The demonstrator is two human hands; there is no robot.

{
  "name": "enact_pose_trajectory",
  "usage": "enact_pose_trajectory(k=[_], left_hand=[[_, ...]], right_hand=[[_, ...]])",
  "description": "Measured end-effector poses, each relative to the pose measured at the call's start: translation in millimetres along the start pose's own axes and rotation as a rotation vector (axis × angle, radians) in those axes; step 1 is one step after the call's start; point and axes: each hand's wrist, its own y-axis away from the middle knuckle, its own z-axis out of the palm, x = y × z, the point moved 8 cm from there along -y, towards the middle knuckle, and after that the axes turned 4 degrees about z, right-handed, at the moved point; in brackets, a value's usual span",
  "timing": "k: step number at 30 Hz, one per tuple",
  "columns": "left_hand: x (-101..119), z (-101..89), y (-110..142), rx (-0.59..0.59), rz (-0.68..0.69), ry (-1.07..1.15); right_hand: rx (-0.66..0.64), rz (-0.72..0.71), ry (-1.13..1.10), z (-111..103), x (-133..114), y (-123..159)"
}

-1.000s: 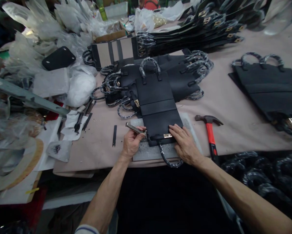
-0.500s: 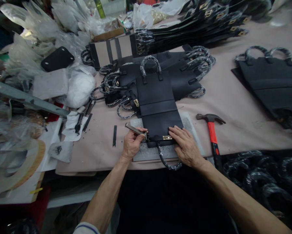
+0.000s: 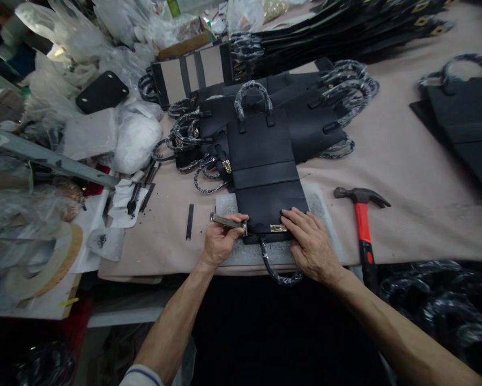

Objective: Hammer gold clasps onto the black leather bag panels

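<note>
A black bag panel [image 3: 269, 193] lies lengthwise before me, its lower end over a grey slab [image 3: 323, 214]. My left hand [image 3: 220, 241] is closed round a narrow metal hand tool [image 3: 227, 221], whose head meets the panel's lower left edge. What kind of tool it is cannot be made out. Fingers stretched out, my right hand [image 3: 311, 244] rests flat on the panel's lower right, next to a gold-coloured clasp [image 3: 278, 228]. A plastic-wrapped handle [image 3: 273, 271] loops down from the near edge; another handle [image 3: 253, 96] arches at the far end.
To the right lies a claw hammer [image 3: 362, 220] with a red and black grip. A small dark strip [image 3: 190, 221] sits left of my hands. More black bag pieces [image 3: 321, 115] with wrapped handles are piled behind, and others [image 3: 466, 118] lie far right. Clear plastic bags [image 3: 136, 136] crowd the left.
The tool in my left hand has tipped a little lower, closer to level. My right hand stays on the panel. The whole view has shifted slightly, so the hammer appears farther right.
</note>
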Motion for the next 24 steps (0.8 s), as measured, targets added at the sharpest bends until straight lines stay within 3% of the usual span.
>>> enact_pose_trajectory(k=[24], left_hand=[[8.2,2.9,5.7,-0.039,0.096,-0.110]], right_hand=[[-0.011,0.009,0.010,-0.6,-3.0,-1.6]])
